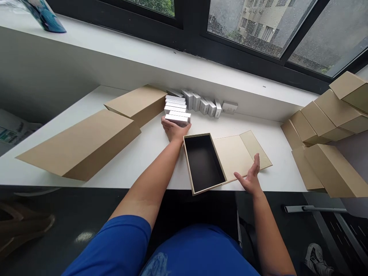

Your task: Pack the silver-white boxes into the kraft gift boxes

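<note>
An open kraft gift box [193, 183] with a black inside lies on the white desk [138, 161], its flap lid [238, 153] folded out to the right. My left hand [173, 129] reaches past the box's far left corner and grips the nearest small white carton [178, 119] of a stack. More white cartons [201, 104] stand in a row behind. My right hand [250, 176] hovers open, fingers spread, over the near edge of the flap lid, holding nothing.
Two long closed kraft boxes [83, 143] [138, 102] lie at the left. Several more kraft boxes [330, 122] are piled at the right. A white sill ledge [115, 50] runs below the window. A blue object [46, 15] sits on it, top left.
</note>
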Tool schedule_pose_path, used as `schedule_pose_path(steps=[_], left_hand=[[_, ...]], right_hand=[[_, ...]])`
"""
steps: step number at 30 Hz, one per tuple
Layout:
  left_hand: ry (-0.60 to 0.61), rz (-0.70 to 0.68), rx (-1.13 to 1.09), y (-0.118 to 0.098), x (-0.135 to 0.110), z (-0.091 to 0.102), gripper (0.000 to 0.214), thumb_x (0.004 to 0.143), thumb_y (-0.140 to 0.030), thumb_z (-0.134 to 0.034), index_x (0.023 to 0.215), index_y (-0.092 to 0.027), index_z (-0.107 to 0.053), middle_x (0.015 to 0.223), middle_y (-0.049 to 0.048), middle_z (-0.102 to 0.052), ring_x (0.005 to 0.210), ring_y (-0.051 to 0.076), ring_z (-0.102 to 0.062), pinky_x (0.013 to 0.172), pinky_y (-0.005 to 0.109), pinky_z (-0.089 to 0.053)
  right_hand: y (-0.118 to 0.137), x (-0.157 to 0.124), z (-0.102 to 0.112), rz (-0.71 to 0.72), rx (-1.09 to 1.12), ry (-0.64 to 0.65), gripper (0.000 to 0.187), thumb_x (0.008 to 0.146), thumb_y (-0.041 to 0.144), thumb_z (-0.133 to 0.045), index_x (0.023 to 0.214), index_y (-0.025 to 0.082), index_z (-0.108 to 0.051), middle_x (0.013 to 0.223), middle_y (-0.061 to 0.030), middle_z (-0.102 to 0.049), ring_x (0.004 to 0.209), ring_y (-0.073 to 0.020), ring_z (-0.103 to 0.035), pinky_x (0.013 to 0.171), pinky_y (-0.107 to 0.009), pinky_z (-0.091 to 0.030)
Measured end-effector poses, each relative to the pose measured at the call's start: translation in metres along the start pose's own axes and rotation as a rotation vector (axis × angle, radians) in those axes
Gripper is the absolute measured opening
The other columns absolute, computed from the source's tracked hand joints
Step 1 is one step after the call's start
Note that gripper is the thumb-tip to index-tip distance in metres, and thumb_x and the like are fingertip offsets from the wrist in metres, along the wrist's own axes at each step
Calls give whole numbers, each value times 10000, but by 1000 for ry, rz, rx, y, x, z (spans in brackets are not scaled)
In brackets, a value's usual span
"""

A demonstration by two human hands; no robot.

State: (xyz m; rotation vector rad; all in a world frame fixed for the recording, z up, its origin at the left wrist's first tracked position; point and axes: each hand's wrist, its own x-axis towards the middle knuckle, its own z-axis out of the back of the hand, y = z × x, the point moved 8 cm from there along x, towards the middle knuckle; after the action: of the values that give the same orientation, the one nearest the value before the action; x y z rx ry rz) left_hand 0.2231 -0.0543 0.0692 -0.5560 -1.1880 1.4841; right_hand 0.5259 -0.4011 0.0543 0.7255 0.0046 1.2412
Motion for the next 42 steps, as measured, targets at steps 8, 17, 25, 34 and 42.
schedule_pose_path(steps=[8, 17, 25, 34, 42], left_hand=[[61, -91, 200, -19, -5, -10, 1392, 624, -429, -1005, 1633, -133, -93, 1731, 351, -161, 1694, 462, -130, 1361, 720, 30], [-9, -127, 81, -33, -1, -16, 1030, 713, -237, -856, 1519, -128, -225, 1681, 327, -259, 1652, 439, -238, 1390, 677, -79], [-193, 6, -285, -24, 4, 5, 992, 650, -138, -793, 1434, -174, -186, 1563, 266, -346, 1514, 321, -458, 1314, 485, -423], [347, -39, -1198, -82, -15, 81, 757, 632, -644, -633, 1280, -257, -579, 1366, 95, -663, 1465, 410, -540, 1067, 485, -614], [589, 3, -1175, -82, -79, 112, 950, 587, -819, -667, 1407, -344, -616, 1320, 94, -694, 1315, 409, -643, 976, 502, -643]], right_hand=[[2, -1, -1, -6, -3, 16, 1237, 961, 724, -645, 1730, 246, 198, 1826, -233, 132, 1731, -436, 58, 1344, -772, -123], [7, -2, 0, -17, 20, 31, 1259, 961, 698, -673, 1732, 261, 222, 1830, -234, 136, 1734, -437, 39, 1340, -776, -157], [9, -2, 0, -41, 86, 71, 1256, 970, 672, -685, 1729, 301, 243, 1835, -203, 192, 1740, -424, 50, 1340, -775, -177], [14, -2, -3, -30, 95, 115, 1281, 953, 671, -709, 1741, 295, 229, 1842, -201, 181, 1738, -442, 26, 1333, -780, -209], [18, 7, 13, 15, 183, -80, 1044, 1008, 507, -685, 1767, 307, 3, 1866, -168, -36, 1738, -382, -138, 1351, -725, -250]])
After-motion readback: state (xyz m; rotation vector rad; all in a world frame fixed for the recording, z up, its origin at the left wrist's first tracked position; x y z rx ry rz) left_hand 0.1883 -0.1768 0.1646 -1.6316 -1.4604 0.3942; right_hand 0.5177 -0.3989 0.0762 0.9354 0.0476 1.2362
